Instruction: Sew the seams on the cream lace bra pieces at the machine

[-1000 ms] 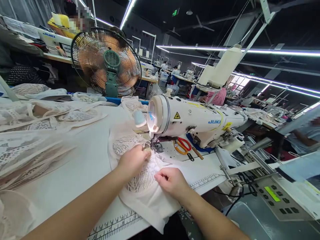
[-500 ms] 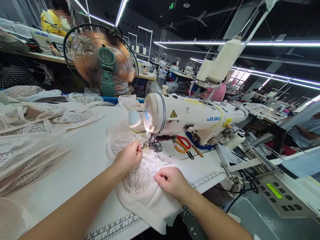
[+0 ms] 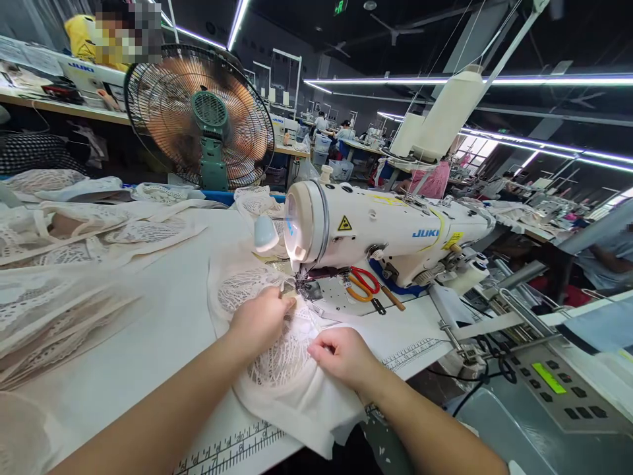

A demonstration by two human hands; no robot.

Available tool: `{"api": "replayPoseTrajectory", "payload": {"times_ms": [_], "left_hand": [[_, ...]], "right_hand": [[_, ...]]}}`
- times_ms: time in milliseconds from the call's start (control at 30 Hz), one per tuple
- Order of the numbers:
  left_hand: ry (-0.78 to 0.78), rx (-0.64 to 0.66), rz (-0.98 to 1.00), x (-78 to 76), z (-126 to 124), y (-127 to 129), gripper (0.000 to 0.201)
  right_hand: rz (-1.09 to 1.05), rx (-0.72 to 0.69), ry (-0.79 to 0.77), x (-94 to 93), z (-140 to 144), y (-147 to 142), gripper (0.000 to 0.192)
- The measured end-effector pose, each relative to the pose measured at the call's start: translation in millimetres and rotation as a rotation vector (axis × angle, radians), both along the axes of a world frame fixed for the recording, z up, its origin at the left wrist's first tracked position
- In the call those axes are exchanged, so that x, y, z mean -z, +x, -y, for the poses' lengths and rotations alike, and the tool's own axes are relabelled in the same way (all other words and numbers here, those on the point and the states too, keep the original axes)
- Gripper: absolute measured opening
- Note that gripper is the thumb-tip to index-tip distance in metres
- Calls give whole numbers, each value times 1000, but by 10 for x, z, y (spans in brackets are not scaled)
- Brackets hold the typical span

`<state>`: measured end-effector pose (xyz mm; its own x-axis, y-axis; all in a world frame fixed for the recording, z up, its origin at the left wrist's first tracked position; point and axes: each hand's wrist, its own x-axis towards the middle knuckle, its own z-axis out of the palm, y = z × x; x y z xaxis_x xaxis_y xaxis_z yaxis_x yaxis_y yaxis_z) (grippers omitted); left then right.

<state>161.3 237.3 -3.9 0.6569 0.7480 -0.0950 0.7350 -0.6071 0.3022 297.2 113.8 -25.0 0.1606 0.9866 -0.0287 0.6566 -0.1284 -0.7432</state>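
A white lace bra (image 3: 281,361) lies over the front of the sewing table, its upper part under the needle area of a white JUKI sewing machine (image 3: 380,221). My left hand (image 3: 261,319) is closed on the lace close to the presser foot, with the fingertips partly hidden. Lower and to the right, my right hand (image 3: 341,356) pinches the garment's edge between thumb and fingers. The loose white band hangs over the table's front edge.
Red-handled and orange-handled scissors (image 3: 363,284) rest on the machine bed. Stacked lace pieces (image 3: 64,297) cover the table's left side. A large fan (image 3: 210,125) stands behind. A control panel (image 3: 558,386) is at right. Rulers (image 3: 237,448) mark the table edge.
My left hand has moved right and slightly forward, nearer the presser foot. My right hand keeps its pinch, shifted slightly right with the fabric.
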Motion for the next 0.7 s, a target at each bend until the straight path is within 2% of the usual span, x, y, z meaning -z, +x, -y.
{"api": "replayPoseTrajectory", "payload": {"times_ms": [100,167,400,700], "left_hand": [[53,32,-169,-45,36,40,45],[71,38,-197,-47,46,65,43],[85,29,-201,30,17,107,41],[98,13,-204,1,-8,143,45]], "right_hand": [[-5,2,-13,-31,-47,25,26],[-11,5,-24,-52,-78,44,24],[16,0,-25,-53,-136,100,22],[77,-11,-46,-49,-176,114,22]]}}
